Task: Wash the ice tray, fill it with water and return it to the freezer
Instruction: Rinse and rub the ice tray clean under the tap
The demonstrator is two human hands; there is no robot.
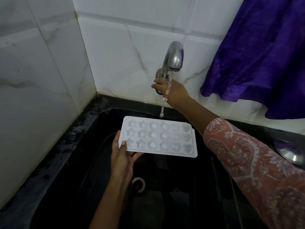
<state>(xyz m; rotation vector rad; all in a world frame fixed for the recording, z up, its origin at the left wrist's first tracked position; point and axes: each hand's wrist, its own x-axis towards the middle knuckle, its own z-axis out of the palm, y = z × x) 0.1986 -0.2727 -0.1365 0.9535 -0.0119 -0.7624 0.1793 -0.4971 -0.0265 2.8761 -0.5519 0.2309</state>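
Note:
A white ice tray [159, 137] with star, round and heart cells is held level over the black sink [173, 187]. My left hand [123, 158] grips its left end, thumb on top. My right hand [170, 91] reaches to the wall under the chrome tap [174, 57], fingers closed on the tap's handle, which the hand mostly hides. Water runs from the spout, over my right hand, and falls just behind the tray's far edge. Pale lumps like ice or water show in most cells.
White marble-look tiles form the corner walls. A purple cloth [260, 52] hangs at the upper right. The wet black counter [69, 139] rims the sink, whose drain [138, 184] lies below the tray. A steel lid or vessel [291, 152] sits on the right counter.

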